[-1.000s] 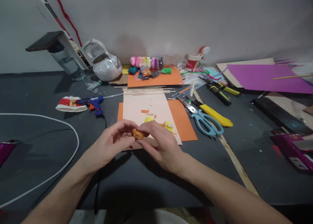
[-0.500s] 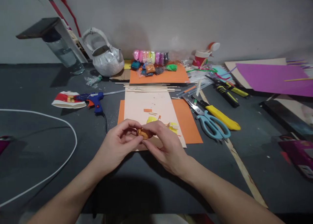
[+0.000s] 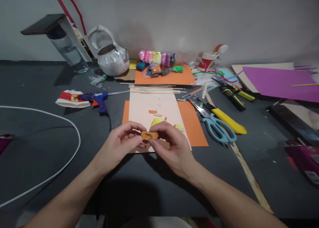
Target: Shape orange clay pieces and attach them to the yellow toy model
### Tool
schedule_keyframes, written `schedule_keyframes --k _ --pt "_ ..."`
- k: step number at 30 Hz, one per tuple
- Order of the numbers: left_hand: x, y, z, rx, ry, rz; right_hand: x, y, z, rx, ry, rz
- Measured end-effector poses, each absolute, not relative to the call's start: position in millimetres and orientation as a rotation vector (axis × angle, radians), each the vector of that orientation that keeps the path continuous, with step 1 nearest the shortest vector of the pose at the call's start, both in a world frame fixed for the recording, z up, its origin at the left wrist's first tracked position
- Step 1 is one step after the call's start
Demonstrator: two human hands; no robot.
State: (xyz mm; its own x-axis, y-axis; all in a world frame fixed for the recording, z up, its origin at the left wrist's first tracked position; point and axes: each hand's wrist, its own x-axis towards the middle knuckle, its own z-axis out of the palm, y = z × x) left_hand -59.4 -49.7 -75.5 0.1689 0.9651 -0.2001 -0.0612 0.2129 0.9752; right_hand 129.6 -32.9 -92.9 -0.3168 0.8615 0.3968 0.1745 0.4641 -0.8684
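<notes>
1. The orange-brown clay lump (image 3: 149, 135) now shows as a longer, flatter strip between the fingertips, where half a second ago it looked more bunched up; I take this to mean it is soft and being stretched or pressed into shape
2. The left hand (image 3: 122, 141) pinches its left end between thumb and fingers, while the right hand (image 3: 175, 143) grips the other end, so neither is free
3. The clay appears held above the near end of the pale card (image 3: 142, 103), which lies over an orange sheet (image 3: 194, 130)
4. A yellow piece (image 3: 156, 121) sits just beyond the fingers, so pushing forward would risk brushing it; wooden skewers (image 3: 159, 89) lie farther back
5. On the right, blue-handled scissors (image 3: 216, 130) and a yellow utility knife (image 3: 229, 120) limit sideways travel; on the left, the glue gun (image 3: 100, 102) and white cable (image 3: 78, 131) do
6. The easiest room looks to be toward the body, over the dark tabletop (image 3: 179, 198) between the forearms, up to its near edge
</notes>
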Motion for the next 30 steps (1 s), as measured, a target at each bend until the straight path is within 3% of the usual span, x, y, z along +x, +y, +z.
schedule_keyframes --k 14,30 --pt "-56.1 -50.8 -78.8 1.603 1.188 1.105 129.0 -35.4 -86.0 -0.921 -1.578 1.404" --pt "-53.2 -52.3 -77.0 1.513 1.246 1.144 123.5 -34.2 -86.6 -0.965 -1.56 1.419"
